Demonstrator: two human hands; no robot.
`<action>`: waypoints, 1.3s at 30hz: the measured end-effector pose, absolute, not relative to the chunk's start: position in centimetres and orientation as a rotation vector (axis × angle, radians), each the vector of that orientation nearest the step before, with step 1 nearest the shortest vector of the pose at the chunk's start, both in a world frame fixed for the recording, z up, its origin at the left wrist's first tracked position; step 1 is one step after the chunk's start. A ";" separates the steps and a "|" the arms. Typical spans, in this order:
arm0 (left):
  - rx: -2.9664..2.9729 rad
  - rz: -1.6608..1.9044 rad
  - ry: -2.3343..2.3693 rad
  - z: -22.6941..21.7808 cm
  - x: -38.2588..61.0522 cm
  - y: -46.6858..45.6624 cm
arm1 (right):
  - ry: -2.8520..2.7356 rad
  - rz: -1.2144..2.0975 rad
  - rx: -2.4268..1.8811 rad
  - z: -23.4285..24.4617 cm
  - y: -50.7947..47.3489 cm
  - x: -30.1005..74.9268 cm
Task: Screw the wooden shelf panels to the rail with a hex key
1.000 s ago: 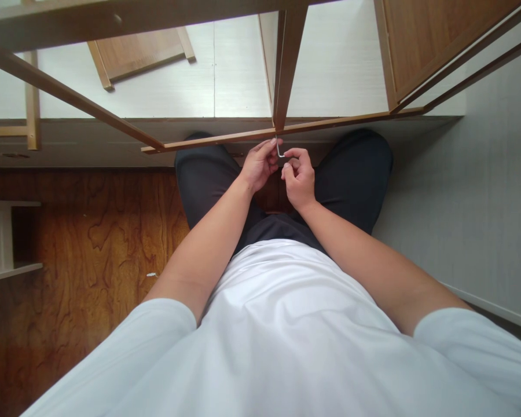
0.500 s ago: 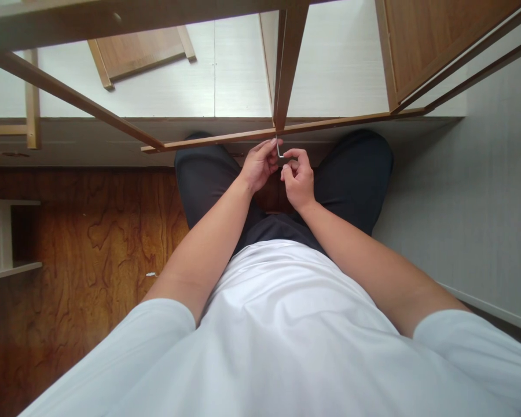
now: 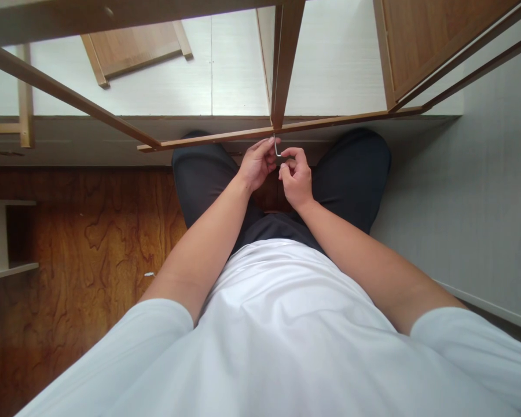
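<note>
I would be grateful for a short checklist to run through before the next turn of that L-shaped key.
1. Left hand steadying the upper part of the L-shaped key: ok, its fingertips are there.
2. Right hand at the key's short end: ok, the index finger reaches it.
3. Key lined up with the joint: ok, it points to the rail just where the upright meets it.
4. Key tip fully seated: cannot tell, too small to see.
5. Joint tight: cannot tell; the upright appears to meet the rail, but tightness does not show.
6. Separate wooden panel away from both hands: ok.
</note>
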State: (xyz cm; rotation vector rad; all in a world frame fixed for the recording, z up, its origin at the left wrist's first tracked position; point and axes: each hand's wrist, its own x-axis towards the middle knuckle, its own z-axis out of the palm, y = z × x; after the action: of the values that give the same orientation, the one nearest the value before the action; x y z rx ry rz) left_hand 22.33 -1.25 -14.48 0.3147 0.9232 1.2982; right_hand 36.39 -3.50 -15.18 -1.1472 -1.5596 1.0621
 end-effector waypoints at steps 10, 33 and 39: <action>0.343 1.287 0.966 -14.6 22.3 -1.2 | -1.571 1.038 -1.151 -15.2 -3.6 36.7; 0.331 1.299 0.944 -14.6 22.3 -1.3 | -1.562 1.012 -1.182 -15.3 -3.4 36.5; 0.328 1.303 0.971 -14.2 22.4 -1.4 | -1.580 1.149 -1.168 -15.1 -3.5 36.5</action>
State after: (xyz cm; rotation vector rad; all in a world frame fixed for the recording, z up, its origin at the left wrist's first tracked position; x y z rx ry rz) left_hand 22.36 -1.36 -14.24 0.3280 0.9709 1.3032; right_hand 36.52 -3.54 -15.10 -1.1683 -1.5800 1.1489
